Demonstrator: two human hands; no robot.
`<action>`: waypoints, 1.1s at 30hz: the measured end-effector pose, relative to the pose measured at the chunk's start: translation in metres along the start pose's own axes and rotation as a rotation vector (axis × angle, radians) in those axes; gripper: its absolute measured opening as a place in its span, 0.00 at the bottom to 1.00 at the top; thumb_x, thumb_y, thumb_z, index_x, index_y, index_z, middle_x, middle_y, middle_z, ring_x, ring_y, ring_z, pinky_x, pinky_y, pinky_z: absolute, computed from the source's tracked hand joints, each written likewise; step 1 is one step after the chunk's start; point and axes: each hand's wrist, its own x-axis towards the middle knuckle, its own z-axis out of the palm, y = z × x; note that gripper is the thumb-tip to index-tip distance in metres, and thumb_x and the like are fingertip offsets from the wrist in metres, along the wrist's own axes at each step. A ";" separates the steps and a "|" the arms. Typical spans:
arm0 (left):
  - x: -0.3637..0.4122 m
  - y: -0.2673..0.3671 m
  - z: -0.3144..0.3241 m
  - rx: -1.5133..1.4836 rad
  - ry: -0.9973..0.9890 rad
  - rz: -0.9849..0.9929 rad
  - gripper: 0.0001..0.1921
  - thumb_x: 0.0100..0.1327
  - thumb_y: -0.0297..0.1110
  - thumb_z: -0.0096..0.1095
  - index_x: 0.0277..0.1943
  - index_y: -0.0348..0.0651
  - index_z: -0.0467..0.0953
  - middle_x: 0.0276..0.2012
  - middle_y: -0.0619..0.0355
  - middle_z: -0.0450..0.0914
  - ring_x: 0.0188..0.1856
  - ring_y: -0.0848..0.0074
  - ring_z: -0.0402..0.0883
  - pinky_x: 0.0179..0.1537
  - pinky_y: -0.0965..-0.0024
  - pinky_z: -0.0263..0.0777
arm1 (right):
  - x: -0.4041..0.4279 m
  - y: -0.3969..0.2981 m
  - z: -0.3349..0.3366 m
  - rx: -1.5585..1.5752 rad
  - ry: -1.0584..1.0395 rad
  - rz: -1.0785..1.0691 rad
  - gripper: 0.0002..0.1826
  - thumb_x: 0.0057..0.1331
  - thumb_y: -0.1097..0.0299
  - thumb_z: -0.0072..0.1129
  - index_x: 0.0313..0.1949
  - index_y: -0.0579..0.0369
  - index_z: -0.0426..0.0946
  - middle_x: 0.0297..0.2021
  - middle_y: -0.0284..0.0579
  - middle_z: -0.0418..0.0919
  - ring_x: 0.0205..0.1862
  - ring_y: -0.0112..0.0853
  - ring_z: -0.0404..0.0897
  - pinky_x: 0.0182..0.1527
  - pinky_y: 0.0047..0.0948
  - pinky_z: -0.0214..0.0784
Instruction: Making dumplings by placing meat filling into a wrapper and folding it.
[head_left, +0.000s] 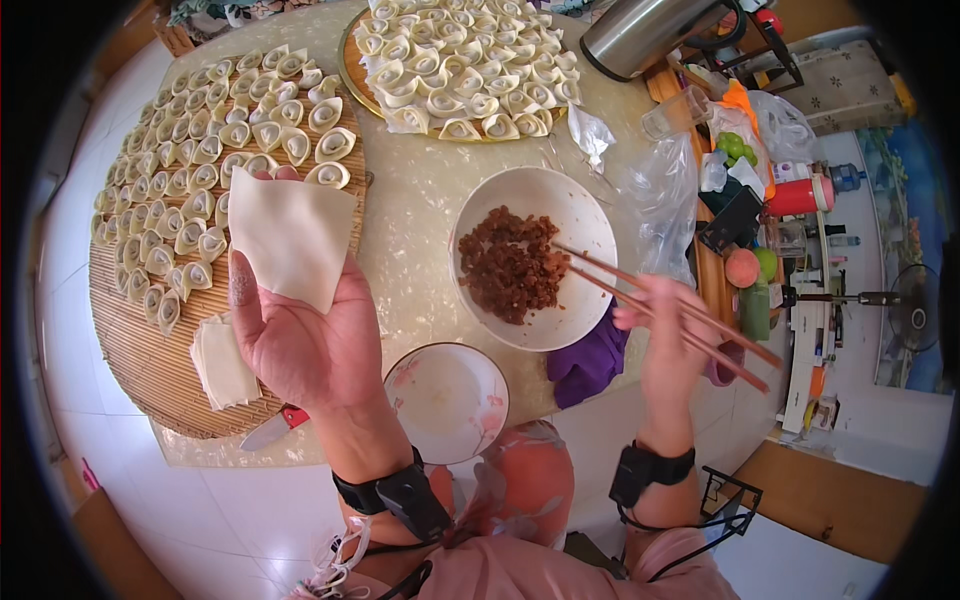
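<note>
A single square dough wrapper (289, 236) lies across the palm and fingers of my left hand (311, 337), which is turned upward. My right hand (667, 322) grips a pair of wooden chopsticks (701, 330), their tips in the dark minced filling (510, 262). That filling sits in a large white bowl (589, 300). A stack of wrappers (221, 364) rests on the round slatted mat (150, 375), left of my left wrist. Rows of folded wontons (199, 176) cover much of the mat. Below the bowl stands a flower-patterned plate (442, 405), apparently with a little liquid in it.
More wontons (465, 67) crowd a round board at the back. A steel kettle (637, 37) stands at the far right corner. Beside the bowl are a purple cloth (592, 360) and a clear plastic bag (664, 202). A red-handled knife (277, 427) lies near the front edge.
</note>
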 end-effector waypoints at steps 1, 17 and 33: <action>0.000 0.002 0.001 0.001 -0.001 0.001 0.26 0.63 0.31 0.46 0.62 0.32 0.54 0.60 0.48 0.62 0.65 0.62 0.56 0.65 0.57 0.50 | 0.001 0.003 0.004 -0.071 -0.032 0.030 0.14 0.66 0.66 0.49 0.35 0.68 0.74 0.23 0.45 0.75 0.20 0.25 0.75 0.24 0.18 0.69; -0.001 0.010 -0.005 0.037 0.028 -0.011 0.25 0.63 0.31 0.46 0.61 0.31 0.56 0.59 0.47 0.64 0.63 0.62 0.59 0.64 0.57 0.52 | 0.016 0.008 0.007 -0.081 -0.098 0.012 0.14 0.66 0.67 0.49 0.34 0.69 0.74 0.23 0.45 0.75 0.20 0.25 0.76 0.24 0.20 0.70; 0.000 0.005 -0.006 -0.007 0.047 -0.011 0.25 0.62 0.30 0.47 0.61 0.31 0.57 0.59 0.45 0.64 0.63 0.60 0.59 0.64 0.57 0.53 | 0.021 0.012 -0.019 -0.044 -0.036 -0.003 0.16 0.66 0.64 0.50 0.35 0.69 0.75 0.24 0.46 0.76 0.20 0.26 0.76 0.25 0.20 0.71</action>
